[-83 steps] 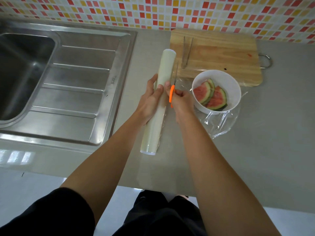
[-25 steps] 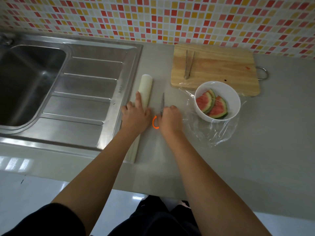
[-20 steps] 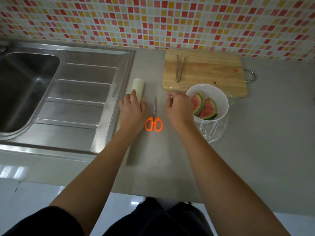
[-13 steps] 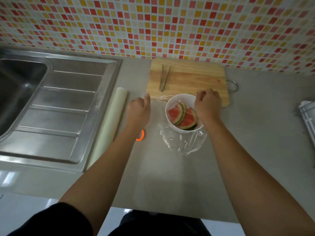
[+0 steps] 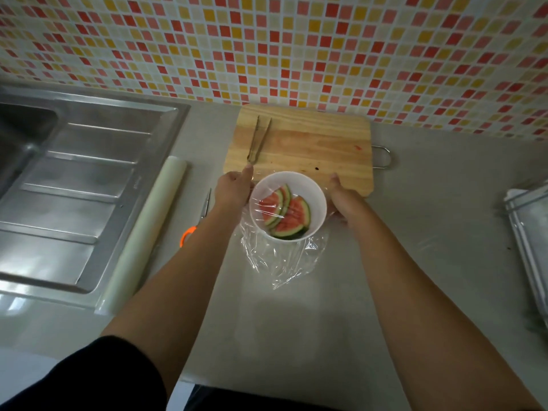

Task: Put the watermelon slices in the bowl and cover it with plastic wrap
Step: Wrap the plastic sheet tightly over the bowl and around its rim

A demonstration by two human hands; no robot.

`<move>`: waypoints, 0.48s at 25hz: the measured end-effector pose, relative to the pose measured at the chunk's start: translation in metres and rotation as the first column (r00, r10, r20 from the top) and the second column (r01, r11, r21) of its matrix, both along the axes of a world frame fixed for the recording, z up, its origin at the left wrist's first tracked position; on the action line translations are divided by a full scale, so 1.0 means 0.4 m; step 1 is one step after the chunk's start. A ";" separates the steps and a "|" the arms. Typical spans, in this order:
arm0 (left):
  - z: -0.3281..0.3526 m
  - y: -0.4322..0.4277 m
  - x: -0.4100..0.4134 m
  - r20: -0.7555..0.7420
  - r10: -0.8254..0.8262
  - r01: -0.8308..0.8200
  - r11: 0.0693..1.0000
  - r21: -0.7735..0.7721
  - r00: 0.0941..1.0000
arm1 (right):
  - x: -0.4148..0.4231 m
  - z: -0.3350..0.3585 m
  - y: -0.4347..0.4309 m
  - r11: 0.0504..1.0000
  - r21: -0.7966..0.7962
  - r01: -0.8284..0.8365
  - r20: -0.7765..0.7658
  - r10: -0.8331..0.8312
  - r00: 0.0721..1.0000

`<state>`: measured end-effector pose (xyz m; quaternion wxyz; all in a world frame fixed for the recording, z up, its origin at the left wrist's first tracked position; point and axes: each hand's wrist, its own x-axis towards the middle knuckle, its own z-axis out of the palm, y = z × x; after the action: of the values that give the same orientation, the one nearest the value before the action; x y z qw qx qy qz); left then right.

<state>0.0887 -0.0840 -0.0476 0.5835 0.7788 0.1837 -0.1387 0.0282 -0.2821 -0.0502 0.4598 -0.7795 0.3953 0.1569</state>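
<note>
bowl point(image 5: 318, 203) with slices point(image 5: 286, 213) sits between both hands, touching each | left hand point(image 5: 232, 188) at its left rim, fingers closed pinching wrap point(image 5: 284, 262) | right hand point(image 5: 344, 200) at its right rim, gripping wrap edge | wrap over bowl, loose tail toward wrists | scissors point(image 5: 197, 221), roll point(image 5: 145, 229) left of left hand | board point(image 5: 311, 149) beyond fingers

You see three watermelon slices point(image 5: 283, 213), one bowl point(image 5: 317, 200), one cutting board point(image 5: 311, 146), one pair of tongs point(image 5: 257, 140), one pair of scissors point(image 5: 195, 222).
</note>
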 end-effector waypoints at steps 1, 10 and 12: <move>-0.002 -0.004 0.003 -0.001 -0.006 0.006 1.000 -0.003 1.000 | 0.003 -0.005 -0.003 0.998 0.049 0.033 0.012 -0.034 0.999; -0.036 -0.013 0.011 0.176 -0.157 0.142 0.985 0.095 0.972 | 0.046 -0.015 0.019 0.932 0.328 0.156 0.116 -0.204 0.972; -0.044 -0.009 0.013 0.191 -0.157 0.144 0.986 0.081 0.969 | 0.049 -0.016 0.023 0.937 0.320 0.137 0.149 -0.193 0.970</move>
<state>0.0939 -0.0875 -0.0653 0.5604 0.8193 0.0698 -0.0988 0.0477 -0.2728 -0.0568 0.6207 -0.6731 0.3875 0.1069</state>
